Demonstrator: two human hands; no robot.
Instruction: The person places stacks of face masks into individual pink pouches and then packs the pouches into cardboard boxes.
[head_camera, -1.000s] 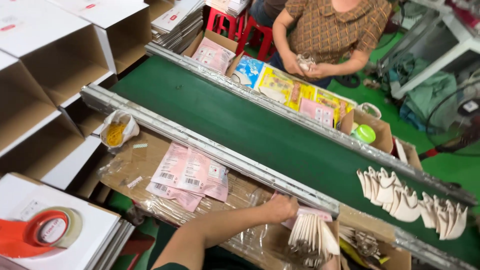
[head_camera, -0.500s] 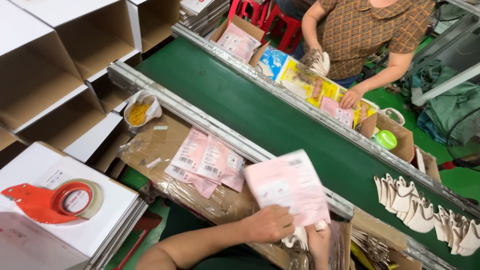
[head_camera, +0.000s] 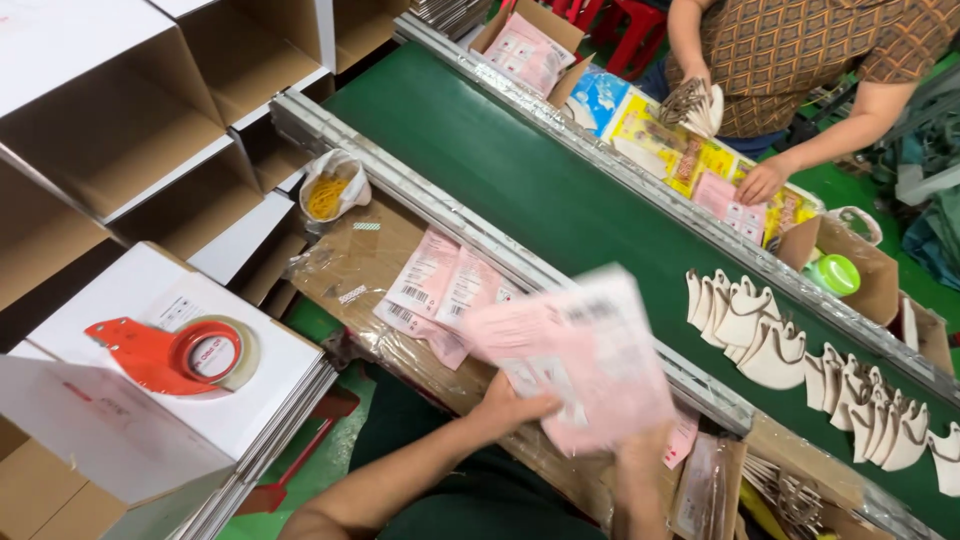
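Observation:
My left hand (head_camera: 507, 408) grips the lower left edge of a pink printed packet (head_camera: 585, 355), which is blurred and held above the work surface. My right hand (head_camera: 640, 452) holds the same packet from underneath at its lower right, mostly hidden by it. More pink packets (head_camera: 432, 285) lie flat on the plastic-covered cardboard (head_camera: 350, 262) just left of my hands. Several white shaped pieces (head_camera: 750, 320) ride on the green conveyor belt (head_camera: 520, 170) beyond the packet.
Across the belt a person's hand (head_camera: 762, 182) rests on colourful packets (head_camera: 690, 160). A red tape dispenser (head_camera: 170, 352) sits on a white box at left. A bag of yellow rubber bands (head_camera: 328, 192) sits by the metal rail (head_camera: 470, 232). Open cardboard boxes stand upper left.
The pink packet has come up from the stack at lower right and moved left in front of me, both hands now on it. The white pieces have travelled left on the belt.

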